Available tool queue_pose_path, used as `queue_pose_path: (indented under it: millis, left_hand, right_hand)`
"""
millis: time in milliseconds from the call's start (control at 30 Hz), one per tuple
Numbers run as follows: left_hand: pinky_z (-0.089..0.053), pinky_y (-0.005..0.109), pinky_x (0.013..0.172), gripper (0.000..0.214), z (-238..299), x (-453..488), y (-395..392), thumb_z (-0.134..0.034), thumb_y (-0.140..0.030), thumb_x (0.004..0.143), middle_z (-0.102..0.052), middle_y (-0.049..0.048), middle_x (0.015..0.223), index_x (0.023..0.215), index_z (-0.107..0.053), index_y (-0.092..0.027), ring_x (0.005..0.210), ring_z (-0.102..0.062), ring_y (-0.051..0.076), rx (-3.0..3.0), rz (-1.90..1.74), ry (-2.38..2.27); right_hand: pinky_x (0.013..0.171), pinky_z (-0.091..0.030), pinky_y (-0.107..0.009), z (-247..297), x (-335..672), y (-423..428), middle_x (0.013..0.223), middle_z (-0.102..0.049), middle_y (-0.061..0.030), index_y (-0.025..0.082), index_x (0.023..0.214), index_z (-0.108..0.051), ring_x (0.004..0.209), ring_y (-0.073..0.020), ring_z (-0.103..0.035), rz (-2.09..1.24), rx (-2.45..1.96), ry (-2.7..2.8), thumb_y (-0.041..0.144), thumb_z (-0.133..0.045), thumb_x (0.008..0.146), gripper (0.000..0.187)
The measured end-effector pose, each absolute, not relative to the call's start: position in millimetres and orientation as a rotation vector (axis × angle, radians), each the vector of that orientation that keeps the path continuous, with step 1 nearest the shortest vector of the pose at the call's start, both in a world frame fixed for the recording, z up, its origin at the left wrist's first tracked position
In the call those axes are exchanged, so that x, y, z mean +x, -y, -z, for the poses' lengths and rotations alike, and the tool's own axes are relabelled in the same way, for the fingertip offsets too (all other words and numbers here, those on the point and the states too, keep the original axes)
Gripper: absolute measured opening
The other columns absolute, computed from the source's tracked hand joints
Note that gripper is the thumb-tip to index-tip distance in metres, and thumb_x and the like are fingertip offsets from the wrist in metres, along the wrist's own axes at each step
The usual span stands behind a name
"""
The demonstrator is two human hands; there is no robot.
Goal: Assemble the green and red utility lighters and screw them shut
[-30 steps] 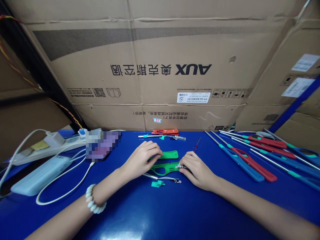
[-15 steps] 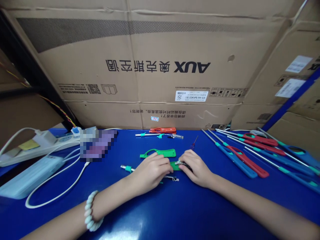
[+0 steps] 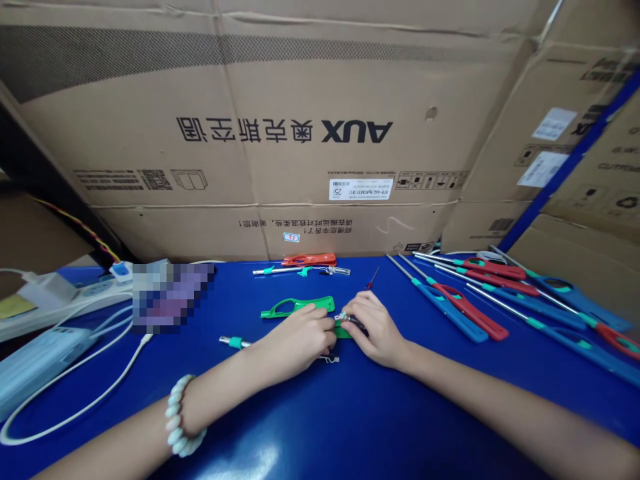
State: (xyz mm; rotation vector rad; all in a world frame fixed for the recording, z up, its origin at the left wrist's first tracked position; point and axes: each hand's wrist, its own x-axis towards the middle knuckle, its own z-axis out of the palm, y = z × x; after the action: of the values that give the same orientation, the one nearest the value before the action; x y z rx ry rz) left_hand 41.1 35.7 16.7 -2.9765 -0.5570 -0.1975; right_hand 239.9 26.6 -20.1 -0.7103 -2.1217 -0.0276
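Note:
On the blue table point(image 3: 350, 427), my left hand point(image 3: 295, 341) lies curled over a green plastic handle shell point(image 3: 344, 331), mostly hiding it. A metal tube with a teal collar point(image 3: 233, 343) sticks out to the left from under that hand. My right hand point(image 3: 375, 327) is closed, pinching a small metal-and-black part point(image 3: 346, 318) at the shell's right end. A second green handle shell point(image 3: 299, 306) rests just behind my left hand. Both hands meet at the table's centre.
A red handle shell point(image 3: 310, 259) and a tube part point(image 3: 300, 271) lie by the big cardboard box point(image 3: 280, 133). Several finished long lighters with red and blue handles point(image 3: 465, 310) lie at right. A power strip point(image 3: 60, 297), power bank point(image 3: 30, 360) and white cable point(image 3: 75, 410) occupy the left.
My left hand moved from the rear green shell forward onto the front shell and tube. The metal tube now sticks out to the left. The view has shifted to the right.

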Motion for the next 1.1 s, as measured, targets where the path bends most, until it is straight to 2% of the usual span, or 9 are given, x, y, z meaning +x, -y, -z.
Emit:
queue_pose_path:
  millis: [267,500,667,867,967,1100]
  left_hand:
    - [-0.036,0.032,0.07,0.014,-9.5,29.2,-28.7,-0.062,-0.015,0.087,-0.06,0.0008,0.075,0.073,-0.062,-0.017,0.076,-0.054,0.019,-2.925,0.27,0.626]
    - [-0.037,0.033,0.07,0.015,-4.9,26.8,-19.9,-0.06,-0.012,0.087,-0.06,0.0043,0.074,0.072,-0.061,-0.014,0.076,-0.053,0.021,-2.782,0.25,0.545]
    - [-0.04,0.034,0.07,0.008,-4.3,28.2,-14.5,-0.058,-0.011,0.086,-0.06,0.0071,0.078,0.078,-0.06,-0.012,0.077,-0.054,0.023,-2.79,0.231,0.547]
    - [-0.044,0.027,0.066,0.015,-5.2,22.7,-23.1,-0.038,-0.013,0.096,-0.058,0.0045,0.084,0.089,-0.051,-0.015,0.072,-0.054,0.017,-3.139,0.617,0.999]
    - [-0.042,0.024,0.062,0.015,-2.8,21.1,-27.8,-0.037,-0.017,0.097,-0.057,0.0003,0.078,0.087,-0.048,-0.018,0.068,-0.053,0.015,-3.267,0.893,1.251]
    - [-0.042,0.025,0.066,0.015,2.5,21.4,-30.6,-0.04,-0.02,0.095,-0.058,0.0003,0.079,0.086,-0.051,-0.017,0.073,-0.054,0.015,-3.243,1.168,1.402]
  right_hand:
    - [0.066,-0.039,-0.033,19.6,240.7,-25.1,0.075,-0.06,-0.0053,0.019,0.088,-0.05,0.065,-0.0186,-0.048,0.056,-0.755,2.152,0.021,-0.041,0.096,0.012]
    - [0.066,-0.038,-0.033,21.0,241.0,-25.2,0.076,-0.061,-0.0055,0.018,0.089,-0.05,0.065,-0.0183,-0.048,0.063,-0.766,2.173,0.021,-0.041,0.096,0.012]
    - [0.067,-0.037,-0.033,21.6,241.0,-25.5,0.077,-0.062,-0.0058,0.018,0.09,-0.051,0.067,-0.019,-0.049,0.069,-0.791,2.194,0.022,-0.04,0.096,0.013]
    - [0.064,-0.036,-0.032,20.1,239.8,-24.6,0.076,-0.061,-0.0054,0.018,0.09,-0.05,0.065,-0.0182,-0.048,0.094,-0.794,2.244,0.023,-0.037,0.098,0.016]
    - [0.062,-0.035,-0.031,19.0,238.4,-23.8,0.072,-0.059,-0.0043,0.018,0.09,-0.05,0.062,-0.018,-0.048,0.118,-0.808,2.273,0.025,-0.038,0.098,0.016]
    - [0.062,-0.034,-0.031,19.9,237.3,-23.5,0.07,-0.057,-0.0032,0.018,0.091,-0.049,0.061,-0.0182,-0.048,0.14,-0.844,2.307,0.029,-0.043,0.096,0.014]
